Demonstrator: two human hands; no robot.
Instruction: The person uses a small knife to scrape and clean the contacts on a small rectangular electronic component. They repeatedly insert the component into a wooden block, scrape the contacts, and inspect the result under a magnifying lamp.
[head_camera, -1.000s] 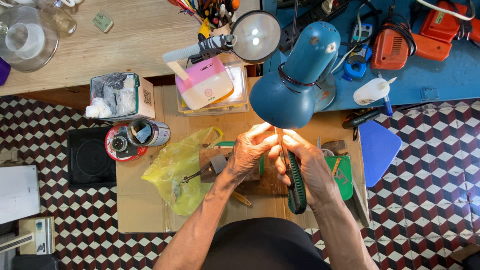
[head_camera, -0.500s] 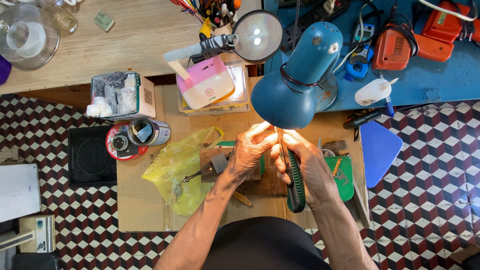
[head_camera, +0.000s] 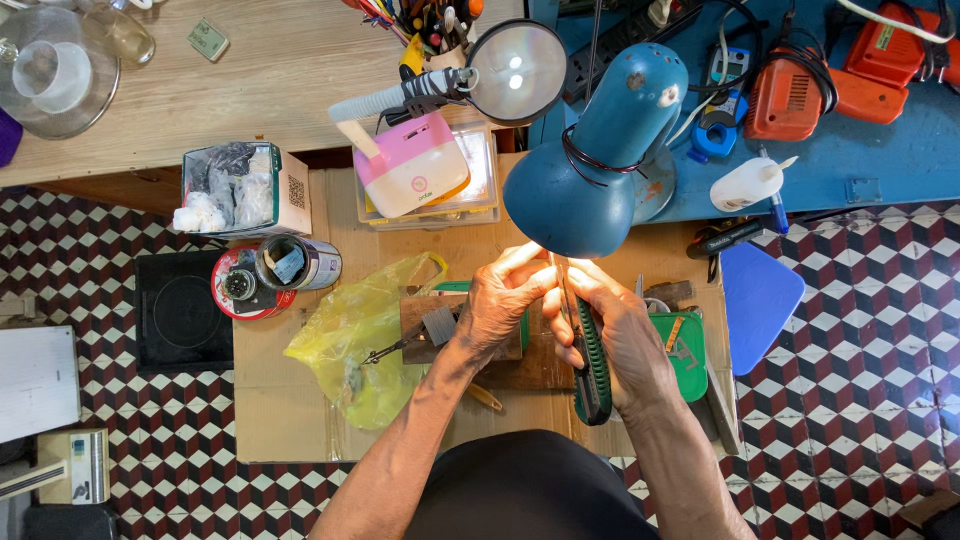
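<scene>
My right hand (head_camera: 625, 335) grips a hand tool with a green and black ribbed handle (head_camera: 592, 370), its thin metal blade pointing up under the blue desk lamp (head_camera: 600, 160). My left hand (head_camera: 500, 300) is curled with its fingertips pinched at the tool's tip, right under the lamp's light; what it pinches is too small and glared to tell. Both hands hover over a wooden block (head_camera: 425, 325) on the cardboard-covered low table (head_camera: 290, 410). A yellow plastic bag (head_camera: 360, 335) lies left of the block.
A round magnifier (head_camera: 518, 72) on a flexible arm, a pink and white box (head_camera: 410, 165), an open carton (head_camera: 240, 190), a tin (head_camera: 285, 268), a green tray (head_camera: 685, 355), a blue pad (head_camera: 758, 300), an orange power tool (head_camera: 800, 90) and a white glue bottle (head_camera: 745, 183).
Both hands stay at the tool under the lamp; only slight shifts of fingers and view.
</scene>
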